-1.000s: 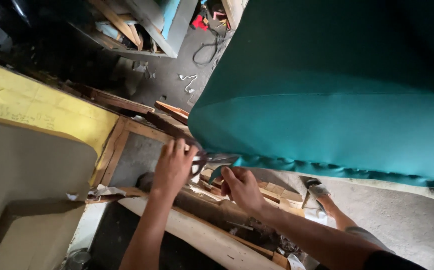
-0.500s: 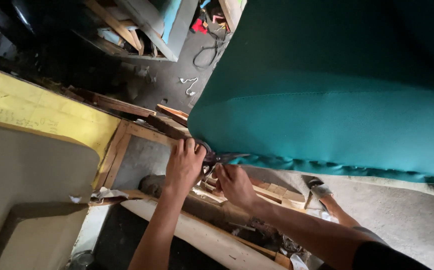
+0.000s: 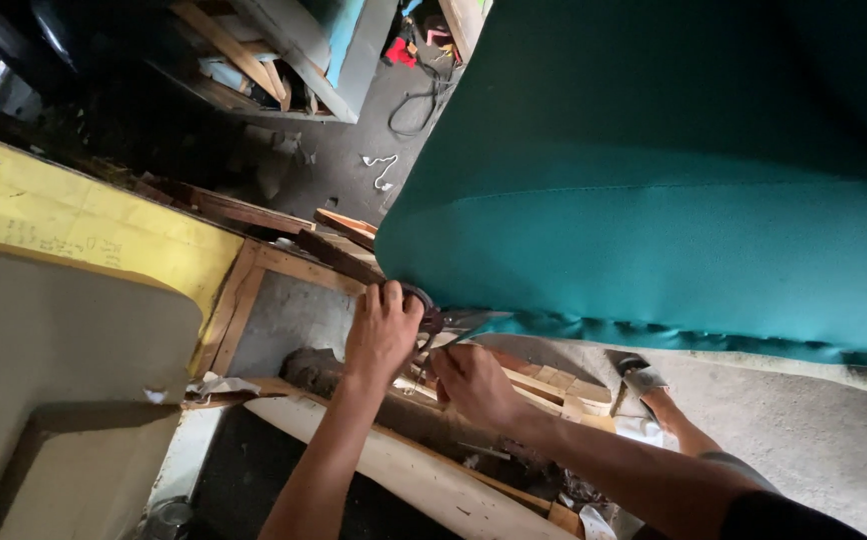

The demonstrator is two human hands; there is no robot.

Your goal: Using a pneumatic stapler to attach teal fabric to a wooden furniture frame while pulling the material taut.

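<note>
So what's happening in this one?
A person works at the lower corner of a piece upholstered in teal fabric. The left hand grips a pair of scissors at the fabric's edge, and the right hand sits just below, over a wooden frame.

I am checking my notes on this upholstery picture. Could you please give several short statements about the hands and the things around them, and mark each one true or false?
1. The left hand grips a tool with dark ring handles, apparently scissors, at the edge of the teal fabric-covered furniture piece. True.
2. The right hand rests on the yellow foam sheet. False: it is beside the left hand, just under the teal fabric edge.
3. A foot in a grey sandal stands on the concrete floor. True.
4. The teal fabric is red. False: it is teal green.
5. Pale wooden frame pieces lie below the hands. True.
</note>
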